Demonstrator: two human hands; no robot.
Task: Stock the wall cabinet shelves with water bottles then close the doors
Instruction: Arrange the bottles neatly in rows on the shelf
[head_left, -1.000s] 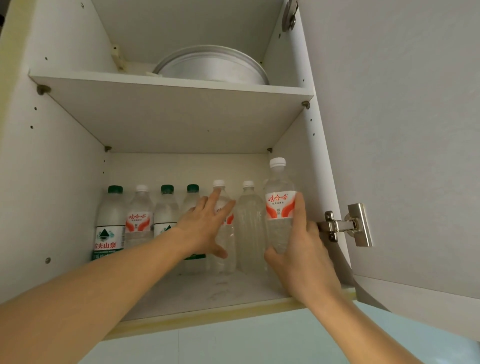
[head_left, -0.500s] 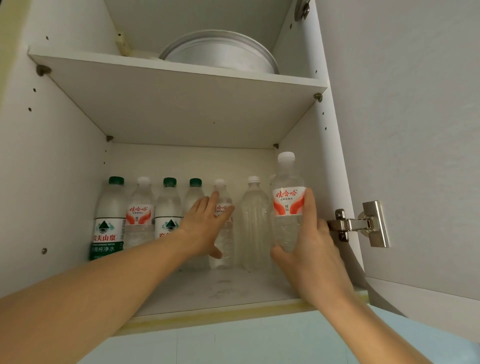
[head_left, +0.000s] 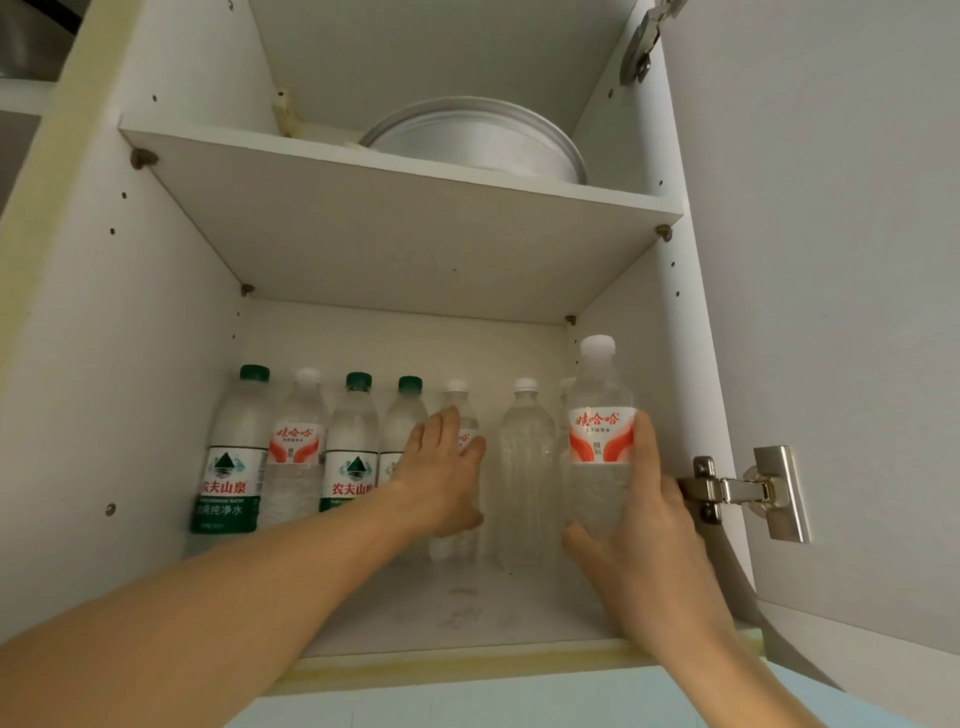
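The white wall cabinet stands open, and its lower shelf (head_left: 467, 608) carries a row of several water bottles along the back. My right hand (head_left: 649, 551) is shut on a white-capped bottle with a red label (head_left: 600, 431), held upright at the right end of the shelf. My left hand (head_left: 441, 467) lies with fingers spread against a white-capped bottle (head_left: 460, 410) in the middle of the row. A green-capped, green-labelled bottle (head_left: 231, 457) stands at the left end. An unlabelled clear bottle (head_left: 524, 457) stands between my hands.
The upper shelf (head_left: 395, 228) holds a round metal pan (head_left: 478, 140). The right door (head_left: 831, 312) hangs open on a metal hinge (head_left: 743, 491). The cabinet's left wall (head_left: 104, 364) is close to the bottle row. Bare shelf lies in front of the bottles.
The view has shifted a little, with the cabinet sliding right and down in frame. My right hand still holds the red-labelled bottle at the right end. My left hand stays on the middle bottle.
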